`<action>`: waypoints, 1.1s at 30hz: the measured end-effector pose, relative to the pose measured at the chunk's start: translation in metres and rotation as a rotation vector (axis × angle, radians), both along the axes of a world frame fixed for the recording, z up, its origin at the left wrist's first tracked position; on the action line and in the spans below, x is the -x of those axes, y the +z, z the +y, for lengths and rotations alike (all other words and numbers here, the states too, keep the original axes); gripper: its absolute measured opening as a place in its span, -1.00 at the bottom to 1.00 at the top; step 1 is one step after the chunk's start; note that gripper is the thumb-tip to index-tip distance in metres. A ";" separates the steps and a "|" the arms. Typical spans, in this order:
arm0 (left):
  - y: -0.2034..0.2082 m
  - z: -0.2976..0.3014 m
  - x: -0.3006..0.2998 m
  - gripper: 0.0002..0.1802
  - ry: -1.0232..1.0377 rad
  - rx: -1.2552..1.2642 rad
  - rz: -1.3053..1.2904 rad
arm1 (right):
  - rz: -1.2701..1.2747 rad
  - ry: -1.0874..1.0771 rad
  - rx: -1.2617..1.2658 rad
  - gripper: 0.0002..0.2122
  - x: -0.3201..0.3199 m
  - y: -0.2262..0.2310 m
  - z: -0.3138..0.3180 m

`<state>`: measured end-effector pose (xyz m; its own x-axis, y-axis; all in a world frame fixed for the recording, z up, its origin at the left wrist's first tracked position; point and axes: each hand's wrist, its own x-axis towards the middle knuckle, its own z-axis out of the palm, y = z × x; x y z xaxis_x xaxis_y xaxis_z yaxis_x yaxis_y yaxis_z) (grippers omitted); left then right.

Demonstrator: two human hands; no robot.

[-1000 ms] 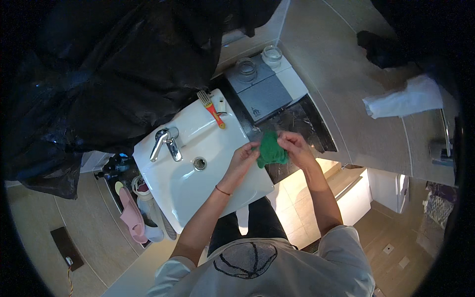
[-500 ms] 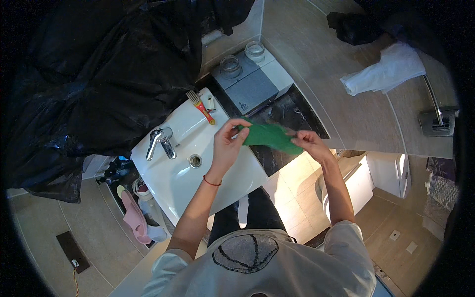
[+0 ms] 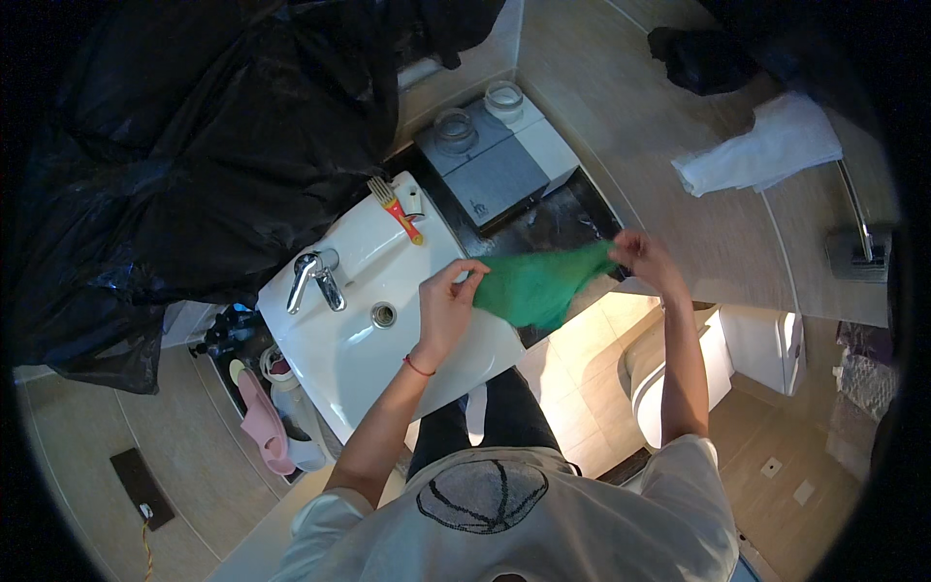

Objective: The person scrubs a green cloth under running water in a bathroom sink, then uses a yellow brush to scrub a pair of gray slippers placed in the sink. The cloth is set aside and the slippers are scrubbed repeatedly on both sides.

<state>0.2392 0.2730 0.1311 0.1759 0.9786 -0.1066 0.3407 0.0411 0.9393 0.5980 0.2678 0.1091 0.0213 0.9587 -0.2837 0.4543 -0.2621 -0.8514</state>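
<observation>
A green cloth [image 3: 538,284] is stretched between my two hands, over the right edge of the white sink [image 3: 388,262] and the dark stone counter. My left hand [image 3: 448,301], with a red string at the wrist, pinches the cloth's left corner between thumb and fingers. At the opposite corner, my right hand [image 3: 648,260] grips the cloth and is slightly smeared by motion. The cloth's lower part hangs loose in a point. On the sink's back rim lies a brush [image 3: 396,208] with a red and yellow handle.
A chrome faucet [image 3: 317,279] stands on the sink's left side. Behind the counter sit a grey box [image 3: 495,184] and glass jars [image 3: 454,130]. Black plastic sheeting [image 3: 194,184] covers the upper left. A toilet [image 3: 693,364] is at right, pink slippers [image 3: 262,422] at lower left.
My right hand has moved right and a little up, drawing the cloth wider and flatter. My left hand has shifted slightly downward, still pinching its corner.
</observation>
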 end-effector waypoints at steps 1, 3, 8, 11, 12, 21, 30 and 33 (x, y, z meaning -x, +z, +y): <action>-0.002 0.008 -0.003 -0.90 0.029 -0.012 -0.026 | -0.063 -0.033 -0.120 -0.85 0.002 -0.002 0.021; -0.013 0.029 -0.011 -0.88 0.090 -0.133 -0.120 | -0.269 -0.108 -0.222 -0.86 0.012 0.004 0.073; -0.049 0.093 -0.015 -0.69 0.172 -0.211 0.193 | -0.459 -0.216 -0.528 -0.73 0.064 0.000 0.179; -0.073 0.093 -0.009 -0.57 0.156 -0.334 0.310 | -0.509 -0.140 -0.472 -0.64 0.077 -0.031 0.193; -0.078 0.087 -0.008 -0.53 0.152 -0.354 0.312 | -0.508 -0.073 -0.502 -0.64 0.077 -0.046 0.189; -0.061 -0.031 0.003 -0.66 0.014 -0.029 0.081 | -0.609 -0.023 -0.530 -0.74 0.110 -0.071 0.164; -0.050 -0.143 0.072 -0.72 0.190 0.179 0.042 | -0.136 0.360 -0.374 -0.75 0.293 -0.042 0.063; -0.062 -0.169 0.103 -0.73 0.301 0.095 0.012 | -0.059 0.361 -0.262 -0.69 0.322 -0.063 0.035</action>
